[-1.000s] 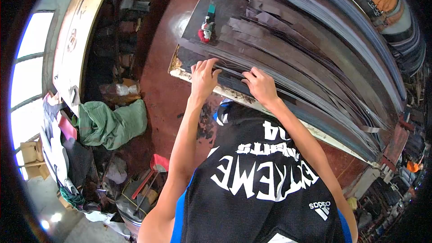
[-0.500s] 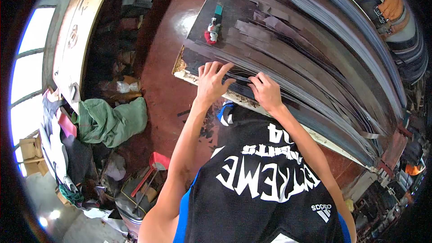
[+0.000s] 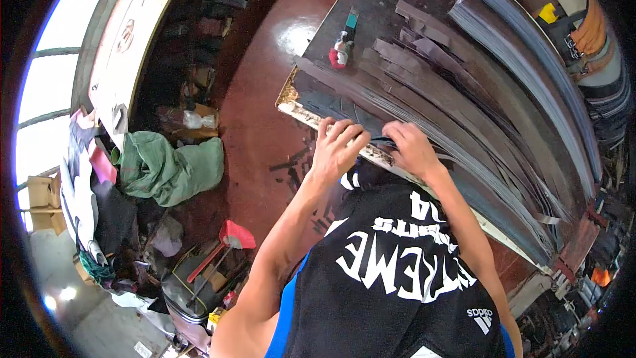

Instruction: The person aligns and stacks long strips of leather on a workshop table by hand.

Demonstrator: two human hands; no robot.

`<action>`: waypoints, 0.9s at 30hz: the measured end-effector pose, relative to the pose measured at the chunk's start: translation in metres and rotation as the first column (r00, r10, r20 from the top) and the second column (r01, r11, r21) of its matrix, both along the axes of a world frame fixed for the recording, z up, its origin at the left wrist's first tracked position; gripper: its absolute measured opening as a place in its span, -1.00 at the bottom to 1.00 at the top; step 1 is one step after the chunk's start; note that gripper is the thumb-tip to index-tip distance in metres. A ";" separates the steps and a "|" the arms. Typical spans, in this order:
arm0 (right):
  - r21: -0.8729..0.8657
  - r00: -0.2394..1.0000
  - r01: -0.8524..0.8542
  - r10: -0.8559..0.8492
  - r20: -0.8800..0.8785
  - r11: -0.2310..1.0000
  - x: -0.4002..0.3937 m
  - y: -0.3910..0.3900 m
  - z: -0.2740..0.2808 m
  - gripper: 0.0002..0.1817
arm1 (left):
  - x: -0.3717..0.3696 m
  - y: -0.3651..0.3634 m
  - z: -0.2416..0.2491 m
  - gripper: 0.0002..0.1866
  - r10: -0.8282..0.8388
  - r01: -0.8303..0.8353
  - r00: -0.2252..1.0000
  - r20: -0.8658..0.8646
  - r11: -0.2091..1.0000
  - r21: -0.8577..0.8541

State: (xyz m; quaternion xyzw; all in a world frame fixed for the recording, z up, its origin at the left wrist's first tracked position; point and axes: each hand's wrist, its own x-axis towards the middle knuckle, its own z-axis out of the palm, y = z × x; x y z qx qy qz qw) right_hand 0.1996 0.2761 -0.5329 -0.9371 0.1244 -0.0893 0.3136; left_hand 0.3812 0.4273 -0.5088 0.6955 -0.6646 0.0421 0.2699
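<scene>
My left hand is at the near edge of the dark worktable, its fingers curled over something I cannot make out. Close on its right, my right hand has its fingers bent around what seems to be thin dark strip material, mostly hidden under the fingers. Beyond both hands, long stacks of dark strips run across the table toward the right. A tool with a teal end and a red part lies on the table past my left hand.
A green sack lies at the left, above a red dustpan. Bluish strip bundles curve along the table's far side. Brown belts hang at the upper right. Dark scraps lie on the red floor.
Both hands have come off the strip stack to the table's near edge, and the view has shifted so the table appears farther right.
</scene>
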 end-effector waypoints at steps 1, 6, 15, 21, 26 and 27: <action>0.083 0.996 0.024 -0.017 -0.085 0.996 -0.002 0.004 0.004 -0.62 | -0.003 0.005 0.002 -0.70 0.006 -0.008 0.999 -0.034 0.999 -0.036; 0.312 0.946 0.131 -0.024 -0.324 0.941 -0.015 0.012 0.046 -0.66 | -0.016 0.015 0.015 -0.72 -0.030 0.010 0.989 -0.146 0.991 -0.135; 0.550 0.908 0.418 -0.317 -0.273 0.723 -0.053 -0.010 0.103 -0.64 | -0.040 -0.016 0.014 -0.08 0.067 -0.163 0.656 -0.751 0.985 -0.055; 0.722 0.824 0.369 -0.566 0.037 0.585 -0.074 -0.033 0.187 -0.58 | -0.132 -0.109 0.068 -0.27 -0.210 0.560 0.090 -0.974 0.819 -0.125; 0.586 0.833 0.378 -0.539 0.123 0.717 -0.095 -0.060 0.262 -0.57 | -0.219 -0.162 0.091 -0.66 -0.285 0.594 -0.263 -0.922 0.705 -0.387; 0.568 0.792 0.421 -0.591 0.150 0.708 -0.098 -0.062 0.278 -0.57 | -0.224 -0.170 0.103 -0.76 -0.249 0.666 -0.325 -0.912 0.625 -0.408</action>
